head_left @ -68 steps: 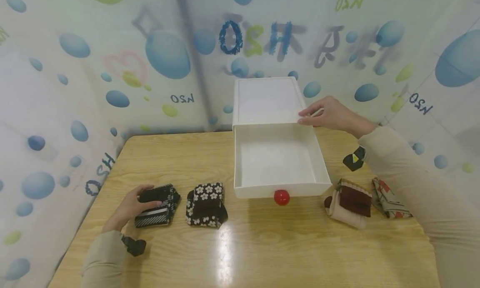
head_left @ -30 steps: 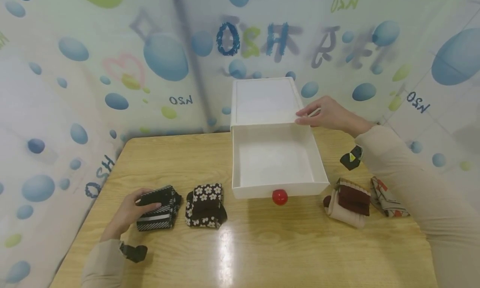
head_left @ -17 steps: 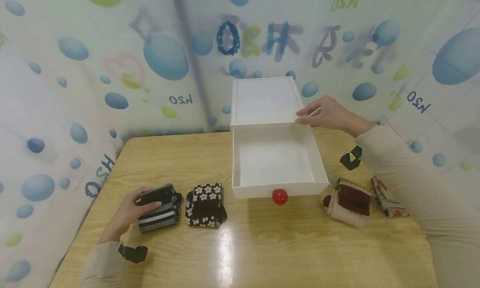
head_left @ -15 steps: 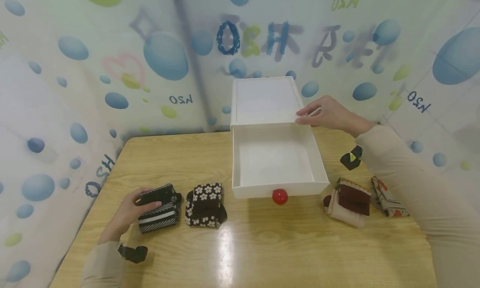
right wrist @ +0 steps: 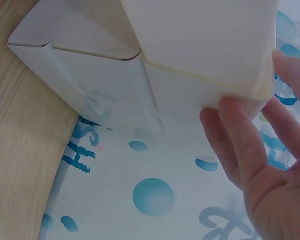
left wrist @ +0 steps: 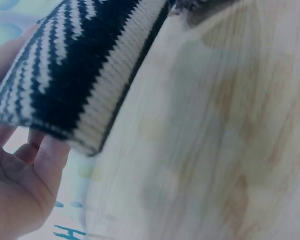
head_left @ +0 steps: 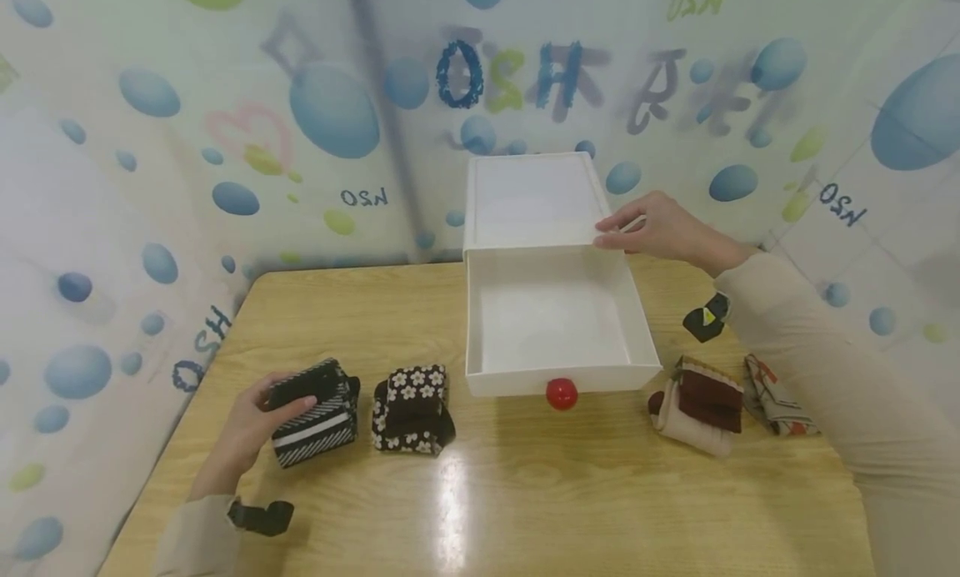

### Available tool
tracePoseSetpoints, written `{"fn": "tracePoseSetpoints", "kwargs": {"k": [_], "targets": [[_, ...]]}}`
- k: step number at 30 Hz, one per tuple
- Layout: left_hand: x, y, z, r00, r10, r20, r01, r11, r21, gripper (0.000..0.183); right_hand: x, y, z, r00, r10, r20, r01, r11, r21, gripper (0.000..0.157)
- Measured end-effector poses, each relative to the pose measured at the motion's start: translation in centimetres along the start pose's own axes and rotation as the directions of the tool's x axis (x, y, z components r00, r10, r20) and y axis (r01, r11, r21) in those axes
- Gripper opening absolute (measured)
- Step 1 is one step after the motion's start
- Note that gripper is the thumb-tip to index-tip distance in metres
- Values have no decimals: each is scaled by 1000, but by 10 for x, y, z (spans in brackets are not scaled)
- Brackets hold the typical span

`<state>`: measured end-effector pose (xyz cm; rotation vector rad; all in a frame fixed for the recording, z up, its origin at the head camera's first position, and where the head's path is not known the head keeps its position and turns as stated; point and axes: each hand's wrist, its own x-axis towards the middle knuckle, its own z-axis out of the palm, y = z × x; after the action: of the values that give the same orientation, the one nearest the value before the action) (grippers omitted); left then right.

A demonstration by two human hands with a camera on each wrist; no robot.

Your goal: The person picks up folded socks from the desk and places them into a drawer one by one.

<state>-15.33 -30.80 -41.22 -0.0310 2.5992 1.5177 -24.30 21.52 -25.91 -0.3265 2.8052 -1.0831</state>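
Observation:
A folded pair of black-and-white striped socks (head_left: 315, 414) is pinched between the thumb and fingers of my left hand (head_left: 251, 423), at the left of the table. In the left wrist view the striped socks (left wrist: 80, 65) lean at a slant, with the palm behind them. My right hand (head_left: 663, 231) holds the front right corner of a white drawer box (head_left: 536, 202). Its fingertips touch two faces of that corner in the right wrist view. The drawer (head_left: 555, 318) is pulled out towards me, bare inside, with a red round knob (head_left: 562, 393) on its front.
Folded dark flower-patterned socks (head_left: 411, 410) lie between the left hand and the drawer. Right of the drawer lie maroon-and-cream socks (head_left: 705, 406) and grey patterned socks (head_left: 780, 398), the latter near my right sleeve. A printed curtain (head_left: 330, 227) hangs behind the wooden table (head_left: 525, 502).
My left hand has taken firmer hold of the striped socks, which have turned and tilted up slightly. The right hand and the drawer box stay in place.

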Motion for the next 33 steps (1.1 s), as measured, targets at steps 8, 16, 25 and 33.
{"fn": "tracePoseSetpoints", "kwargs": {"k": [8,16,25,33], "targets": [[-5,19,1,999,43,-18,-44,997,-65,38,-1,0,-1,1000,-3,-15,3,1000,1,45],[-12,46,9,997,23,-74,-32,992,-126,39,0,1,0,1000,-6,-14,6,1000,3,46],[-18,87,13,978,200,-66,-209,890,-404,30,0,1,0,1000,0,-3,0,1000,13,47],[-19,118,14,951,310,-26,-283,827,-486,35,0,0,0,1000,5,1,-5,1000,11,46]]}}
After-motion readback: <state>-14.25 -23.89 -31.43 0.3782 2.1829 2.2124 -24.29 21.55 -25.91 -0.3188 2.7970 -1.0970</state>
